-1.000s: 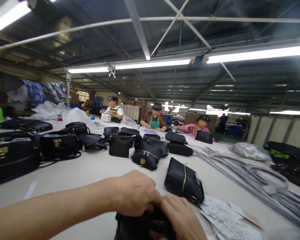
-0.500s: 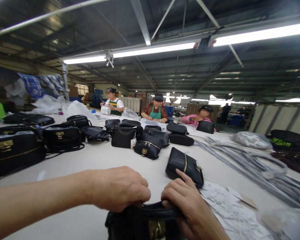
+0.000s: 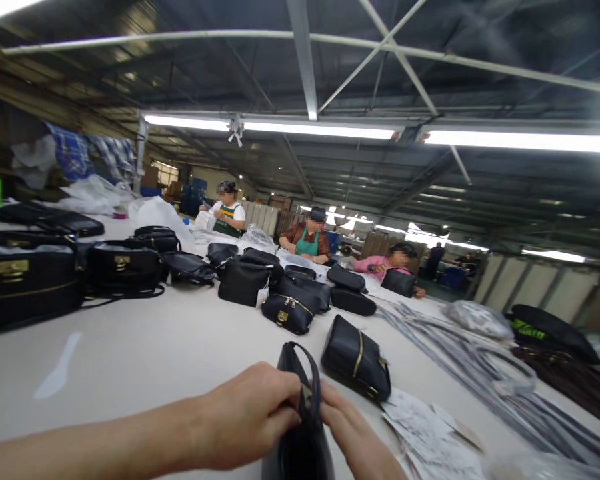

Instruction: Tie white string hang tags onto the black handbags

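Note:
A black handbag (image 3: 300, 447) with a looped handle stands upright at the bottom middle of the head view, seen nearly edge-on. My left hand (image 3: 260, 413) is closed at its top, fingers pinching near the gold clasp (image 3: 307, 395). My right hand (image 3: 353, 430) lies along the bag's right side, fingers stretched and touching it; its fingertips are partly behind the handle. Just beyond, a black pouch with a gold zip (image 3: 357, 359) lies on the pale table (image 3: 145, 353).
Several black bags (image 3: 243, 283) lie across the table, larger ones (image 3: 27, 283) at left. Grey strips (image 3: 450, 353) and papers (image 3: 425, 433) lie at right, near a plastic bag (image 3: 477, 319). Three people (image 3: 307, 240) work at the far side.
The handbag has turned from facing me to nearly edge-on, its handle now upright. My right hand has shifted from the handle to the bag's side. The camera view has tilted.

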Demonstrator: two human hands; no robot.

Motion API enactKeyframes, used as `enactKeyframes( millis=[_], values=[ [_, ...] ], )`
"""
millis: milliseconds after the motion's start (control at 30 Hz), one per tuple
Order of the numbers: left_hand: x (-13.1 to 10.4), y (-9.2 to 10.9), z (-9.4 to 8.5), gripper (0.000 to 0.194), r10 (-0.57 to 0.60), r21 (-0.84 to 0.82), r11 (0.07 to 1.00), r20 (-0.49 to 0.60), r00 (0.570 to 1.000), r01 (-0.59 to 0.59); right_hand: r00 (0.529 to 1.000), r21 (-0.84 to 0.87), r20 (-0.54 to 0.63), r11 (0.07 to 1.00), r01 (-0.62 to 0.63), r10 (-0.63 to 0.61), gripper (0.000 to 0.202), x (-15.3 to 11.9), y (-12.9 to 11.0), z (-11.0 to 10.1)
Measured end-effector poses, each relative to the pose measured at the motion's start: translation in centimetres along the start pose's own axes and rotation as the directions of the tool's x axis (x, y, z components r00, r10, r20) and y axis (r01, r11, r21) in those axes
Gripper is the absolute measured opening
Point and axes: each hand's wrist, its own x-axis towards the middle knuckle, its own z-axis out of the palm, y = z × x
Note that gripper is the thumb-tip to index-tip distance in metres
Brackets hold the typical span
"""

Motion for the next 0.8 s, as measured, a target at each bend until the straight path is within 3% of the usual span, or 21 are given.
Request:
enactKeyframes(
  millis=[67, 200, 333, 467, 633, 800],
  values=[
    [-0.3, -0.2, 0.5, 0.022, -0.006, -0.076, 0.997, -0.035, 0.999, 0.003, 0.988, 0.111, 0.095, 0.988, 0.109, -0.120, 0.060, 0.8, 1.4, 0.9],
    [-0.6, -0.5, 0.9, 0.029, 0.008, -0.224, 0.974, -0.080, 0.997, -0.026, 0.999, 0.086, -0.003, 0.995, 0.041, -0.041, 0.060, 1.2, 1.9, 2.5],
    [-0.7, -0.4, 0.8, 0.028, 0.070, -0.125, 0.989, -0.065, 0.995, -0.077, 0.998, 0.084, 0.003, 0.995, 0.061, -0.061, 0.071, 1.5, 1.7, 3.2],
    [-0.6, -0.1, 1.1, 0.023, 0.075, 0.024, 0.997, -0.034, 0.997, -0.074, 0.997, 0.087, -0.021, 0.994, 0.072, -0.070, 0.067, 1.8, 1.9, 3.2],
    [-0.6, -0.1, 1.6, 0.025, 0.040, -0.028, 0.999, -0.013, 0.999, -0.040, 0.996, 0.098, -0.059, 0.992, 0.080, -0.074, 0.048, 1.8, 1.7, 2.9],
    [-0.8, 0.4, 0.6, 0.021, -0.053, -0.118, 0.992, -0.024, 0.998, 0.050, 0.998, 0.071, -0.024, 0.995, 0.068, -0.066, 0.074, 1.7, 1.6, 2.5]
  ],
)
